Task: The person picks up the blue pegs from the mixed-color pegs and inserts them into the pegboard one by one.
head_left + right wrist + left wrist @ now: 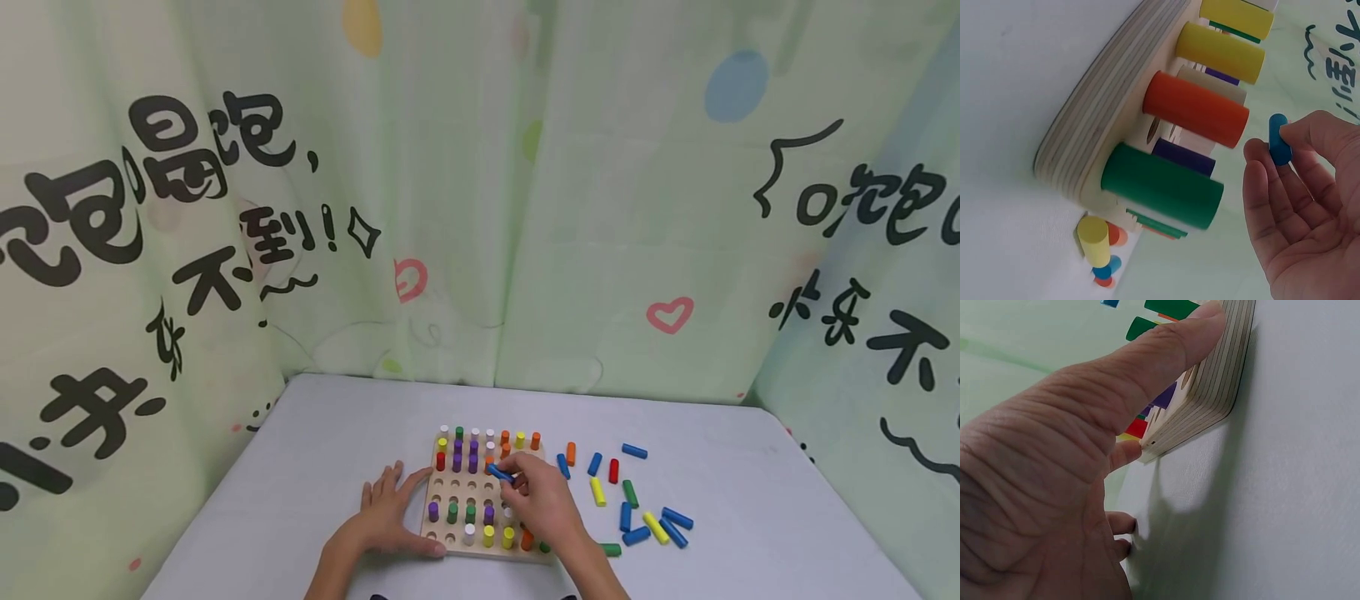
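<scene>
Peg (1278, 140), blue, at fingertips of right hand (543, 499)

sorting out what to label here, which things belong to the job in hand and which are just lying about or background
Job:
- pegboard, touched by the left hand
- blue peg, pinched by the right hand
- standing pegs in the board
- loose pegs, probably

Background:
- printed curtain
- table, just the surface underneath

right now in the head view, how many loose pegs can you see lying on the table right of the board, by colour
blue pegs: 7
yellow pegs: 2
green pegs: 2
orange peg: 1
red peg: 1
total visible: 13
</scene>
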Demonstrator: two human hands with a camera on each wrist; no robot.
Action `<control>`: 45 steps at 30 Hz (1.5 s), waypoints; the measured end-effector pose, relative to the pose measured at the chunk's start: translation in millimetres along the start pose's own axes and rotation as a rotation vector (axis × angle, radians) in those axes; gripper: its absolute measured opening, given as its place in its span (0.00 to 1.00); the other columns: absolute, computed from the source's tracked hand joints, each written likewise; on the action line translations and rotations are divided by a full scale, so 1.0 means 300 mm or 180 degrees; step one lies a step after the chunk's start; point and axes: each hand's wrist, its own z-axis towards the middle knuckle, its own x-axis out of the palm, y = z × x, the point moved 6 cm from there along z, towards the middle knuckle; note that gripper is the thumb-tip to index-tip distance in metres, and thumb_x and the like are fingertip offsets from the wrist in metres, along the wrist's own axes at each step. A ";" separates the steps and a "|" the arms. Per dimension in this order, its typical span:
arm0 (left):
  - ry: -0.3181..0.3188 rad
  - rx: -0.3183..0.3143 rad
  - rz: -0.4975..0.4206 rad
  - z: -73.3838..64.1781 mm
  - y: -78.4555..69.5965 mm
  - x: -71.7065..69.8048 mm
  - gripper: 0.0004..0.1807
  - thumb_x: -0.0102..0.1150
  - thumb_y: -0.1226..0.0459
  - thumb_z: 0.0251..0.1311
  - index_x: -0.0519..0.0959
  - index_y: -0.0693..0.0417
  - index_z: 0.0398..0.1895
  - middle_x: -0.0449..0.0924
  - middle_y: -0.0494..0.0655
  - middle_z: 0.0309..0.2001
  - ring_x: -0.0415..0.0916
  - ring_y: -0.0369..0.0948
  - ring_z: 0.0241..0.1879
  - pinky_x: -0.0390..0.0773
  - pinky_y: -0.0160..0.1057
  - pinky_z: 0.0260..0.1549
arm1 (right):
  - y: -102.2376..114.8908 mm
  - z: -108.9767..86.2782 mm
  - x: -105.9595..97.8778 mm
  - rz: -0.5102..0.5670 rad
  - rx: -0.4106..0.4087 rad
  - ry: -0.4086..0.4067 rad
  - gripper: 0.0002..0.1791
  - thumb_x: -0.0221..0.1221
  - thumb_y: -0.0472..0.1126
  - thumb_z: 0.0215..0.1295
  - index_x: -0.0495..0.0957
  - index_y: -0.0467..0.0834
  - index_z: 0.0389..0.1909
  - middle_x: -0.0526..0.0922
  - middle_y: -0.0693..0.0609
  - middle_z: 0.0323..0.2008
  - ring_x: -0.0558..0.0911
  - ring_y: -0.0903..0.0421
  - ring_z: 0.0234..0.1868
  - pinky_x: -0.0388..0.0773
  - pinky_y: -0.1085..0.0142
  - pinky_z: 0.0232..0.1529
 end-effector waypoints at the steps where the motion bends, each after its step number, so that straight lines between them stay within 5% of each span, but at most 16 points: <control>1: 0.0001 -0.0002 0.0001 0.001 0.001 0.000 0.64 0.82 0.37 0.35 0.62 0.45 0.77 0.45 0.70 0.79 0.40 0.70 0.77 0.38 0.73 0.72 | 0.003 0.002 0.004 0.0000 -0.0013 0.0012 0.08 0.66 0.31 0.65 0.83 0.44 0.43 0.86 0.52 0.40 0.77 0.61 0.32 0.80 0.74 0.34; 9: -0.0011 -0.0045 0.0046 0.002 -0.002 -0.002 0.63 0.82 0.36 0.35 0.63 0.43 0.77 0.47 0.70 0.79 0.41 0.69 0.78 0.38 0.76 0.70 | 0.014 0.012 0.047 0.0074 -0.0052 0.0142 0.08 0.65 0.32 0.65 0.83 0.45 0.43 0.85 0.54 0.40 0.79 0.61 0.35 0.84 0.66 0.39; 45: 0.0055 -0.0006 0.0036 -0.004 -0.003 -0.007 0.63 0.80 0.34 0.36 0.61 0.42 0.78 0.48 0.71 0.78 0.42 0.69 0.78 0.39 0.76 0.70 | 0.072 0.067 0.184 0.0042 -0.0370 0.0403 0.05 0.65 0.37 0.69 0.86 0.45 0.44 0.84 0.58 0.37 0.75 0.65 0.33 0.79 0.74 0.37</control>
